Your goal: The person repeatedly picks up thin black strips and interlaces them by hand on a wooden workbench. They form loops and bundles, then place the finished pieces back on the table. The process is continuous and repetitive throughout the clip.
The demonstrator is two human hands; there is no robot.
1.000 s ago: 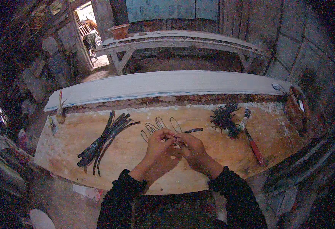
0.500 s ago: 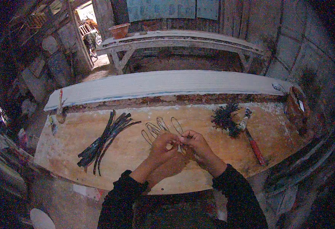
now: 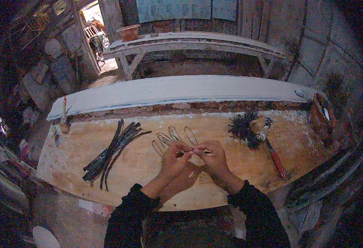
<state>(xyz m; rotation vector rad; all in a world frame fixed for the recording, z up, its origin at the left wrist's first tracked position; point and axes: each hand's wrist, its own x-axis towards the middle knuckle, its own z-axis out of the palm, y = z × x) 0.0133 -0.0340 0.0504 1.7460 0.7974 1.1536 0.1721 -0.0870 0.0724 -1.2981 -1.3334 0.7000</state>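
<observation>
Over the middle of the wooden board (image 3: 119,196), my left hand (image 3: 175,160) and my right hand (image 3: 214,159) meet fingertip to fingertip. Both are closed in a pinch, and what they hold is too small and hidden to make out. Just beyond the fingers lie several thin dark wire-like loops (image 3: 173,133), with one separate loop (image 3: 190,135) nearer the right hand. To the left sits a bundle of dark flat strips (image 3: 114,149). On the right is a clump of short dark pieces (image 3: 243,126) beside a red-handled tool (image 3: 275,159) with a whitish crusted head.
A long white-coated plank (image 3: 181,91) runs along the board's far side. A brush-like tool (image 3: 65,124) stands at the far left corner, and a brown container (image 3: 321,118) at the far right. Behind are a long bench (image 3: 198,45), a reddish basin (image 3: 128,32) and a doorway (image 3: 101,41).
My fingertips have drawn together, with the right hand's fingers turned more toward the left hand. A small pale bit seen below the fingers no longer shows clearly. Objects on the board have stayed put.
</observation>
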